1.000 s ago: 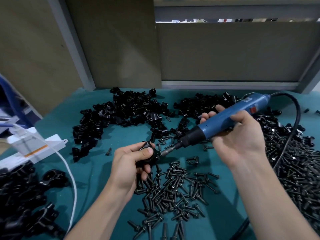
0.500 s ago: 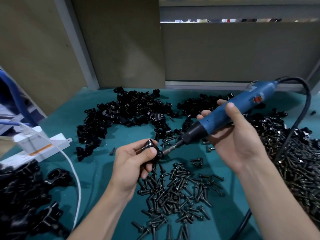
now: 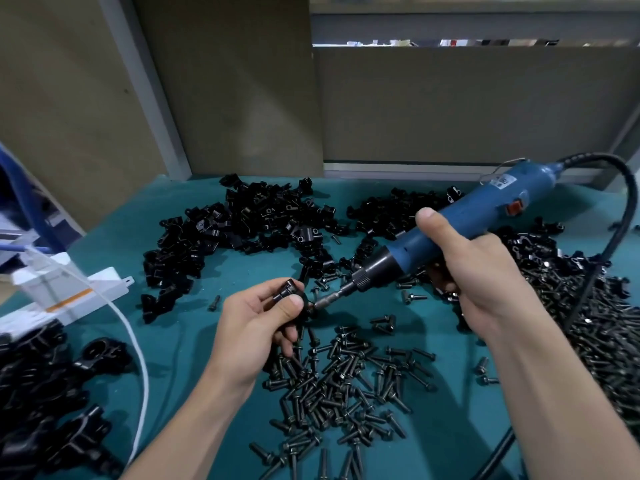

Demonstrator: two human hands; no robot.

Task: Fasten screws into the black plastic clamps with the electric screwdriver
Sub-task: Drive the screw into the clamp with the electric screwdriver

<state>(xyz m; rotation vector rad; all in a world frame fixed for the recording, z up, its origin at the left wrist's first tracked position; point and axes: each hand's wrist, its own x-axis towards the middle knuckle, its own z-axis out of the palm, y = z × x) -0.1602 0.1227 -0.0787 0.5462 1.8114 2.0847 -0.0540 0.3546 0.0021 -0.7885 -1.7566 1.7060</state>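
Directions are being read from the held clamp, with 12 o'clock pointing away from the person.

At 8 o'clock, a heap of larger black parts (image 3: 45, 393) is lying at the bench (image 3: 450, 427) edge, with a white unit (image 3: 69, 292) above it at 9 o'clock.

The left grip (image 3: 256, 327) is closing around one black plastic clamp (image 3: 289, 292), thumb on top and fingers curled beneath, holding it just above the bench. The clamp is likely handling as a light, stiff, smooth part, so driving torque will be trying to spin it. The body should be held on its flat sides, with the fingertips clear of the screw hole.

At 6 o'clock, loose screws (image 3: 346, 386) are lying scattered. They are small and will probably be rolling easily, so each is best pinched at the shank. At 12 o'clock, a pile of unworked clamps (image 3: 249, 223) is waiting.

At 3 o'clock, the bit (image 3: 325, 301) is meeting the clamp's right face. The screw itself is hidden there, so how far it is seated cannot be told.

The electric screwdriver (image 3: 467, 216) is slanting up toward 2 o'clock. The right grip (image 3: 485, 282) is wrapping its lower barrel, thumb laid along the top. The tool is probably the heaviest item here, and its stiff cord (image 3: 616, 220) is likely pulling at the rear, so a hold low on the barrel is giving better control.
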